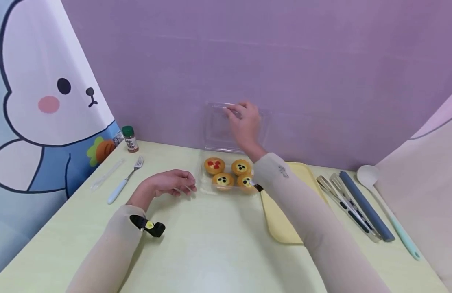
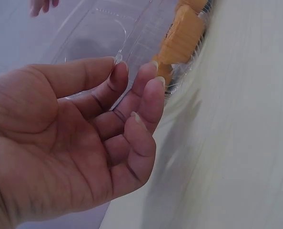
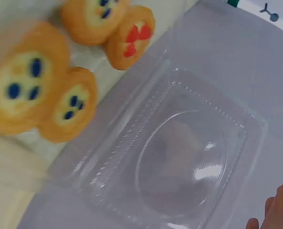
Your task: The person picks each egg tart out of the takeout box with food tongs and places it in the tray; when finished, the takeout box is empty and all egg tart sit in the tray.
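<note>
A clear plastic clamshell box (image 1: 201,176) stands at the back of the table, holding several small fruit tarts (image 1: 223,180). One tart (image 3: 130,38) has red pieces on top; the others carry dark blue ones. The box's lid (image 3: 184,157) is raised and stands up near the purple backdrop. My right hand (image 1: 246,124) is up by the lid's top edge, fingers bent; the right wrist view shows a small gap between fingertips and lid. Left of the box, my left hand (image 1: 171,182) hovers above the table, its fingers loosely curled with nothing in them.
A yellow tray (image 1: 280,226) lies right of the box, partly under my right forearm. Farther right are metal tongs (image 1: 344,201), a blue-grey bar (image 1: 366,205) and a ladle (image 1: 390,213). At left lie a fork (image 1: 125,181), a clear plastic utensil (image 1: 108,175) and a green-capped jar (image 1: 130,140).
</note>
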Demonstrator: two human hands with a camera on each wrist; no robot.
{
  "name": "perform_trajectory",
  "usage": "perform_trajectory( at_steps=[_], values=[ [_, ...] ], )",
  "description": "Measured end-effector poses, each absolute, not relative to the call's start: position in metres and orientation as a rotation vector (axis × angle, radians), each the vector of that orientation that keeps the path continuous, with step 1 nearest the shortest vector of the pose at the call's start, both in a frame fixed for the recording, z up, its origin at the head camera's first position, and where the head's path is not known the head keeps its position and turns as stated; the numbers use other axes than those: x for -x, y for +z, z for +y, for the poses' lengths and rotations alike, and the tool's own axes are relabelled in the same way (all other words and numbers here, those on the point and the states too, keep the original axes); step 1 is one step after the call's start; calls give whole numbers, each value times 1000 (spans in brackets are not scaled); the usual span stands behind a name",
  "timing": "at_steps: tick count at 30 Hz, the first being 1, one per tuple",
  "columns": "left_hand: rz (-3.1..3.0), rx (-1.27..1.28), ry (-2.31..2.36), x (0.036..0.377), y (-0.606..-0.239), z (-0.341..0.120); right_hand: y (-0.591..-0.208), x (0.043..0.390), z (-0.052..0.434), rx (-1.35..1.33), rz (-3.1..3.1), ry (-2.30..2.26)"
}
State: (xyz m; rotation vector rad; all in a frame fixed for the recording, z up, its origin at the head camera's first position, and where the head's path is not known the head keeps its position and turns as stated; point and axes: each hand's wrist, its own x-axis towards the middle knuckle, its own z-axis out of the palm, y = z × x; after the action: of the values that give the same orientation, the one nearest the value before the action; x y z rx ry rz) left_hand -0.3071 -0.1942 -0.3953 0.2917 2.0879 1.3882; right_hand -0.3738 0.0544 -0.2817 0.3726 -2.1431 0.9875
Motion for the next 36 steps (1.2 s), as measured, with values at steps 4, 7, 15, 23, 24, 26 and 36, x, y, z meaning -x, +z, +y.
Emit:
perform_trajectory(
  at_steps=[4, 7, 15, 23, 24, 26, 36],
  values=[
    [2132, -272, 1357, 309, -391, -195, -290, 355, 84, -399, -2091, 1139],
    [2148, -257, 1343, 310, -390, -198, -298, 338, 107, -429, -2096, 1213],
    [2141, -267, 1333, 312, -392, -201, -317, 301, 185, -225, -2268, 1089],
    [2132, -293, 1337, 312, -391, -199, -346, 268, 280, 143, -2348, 914],
    [2131, -295, 1337, 312, -391, -199, -349, 265, 290, 178, -2372, 892],
    [2129, -295, 1339, 312, -391, -199, -355, 257, 307, 221, -2420, 846],
    [2112, -317, 1350, 313, -393, -201, -385, 239, 369, 320, -2590, 656]
  ],
)
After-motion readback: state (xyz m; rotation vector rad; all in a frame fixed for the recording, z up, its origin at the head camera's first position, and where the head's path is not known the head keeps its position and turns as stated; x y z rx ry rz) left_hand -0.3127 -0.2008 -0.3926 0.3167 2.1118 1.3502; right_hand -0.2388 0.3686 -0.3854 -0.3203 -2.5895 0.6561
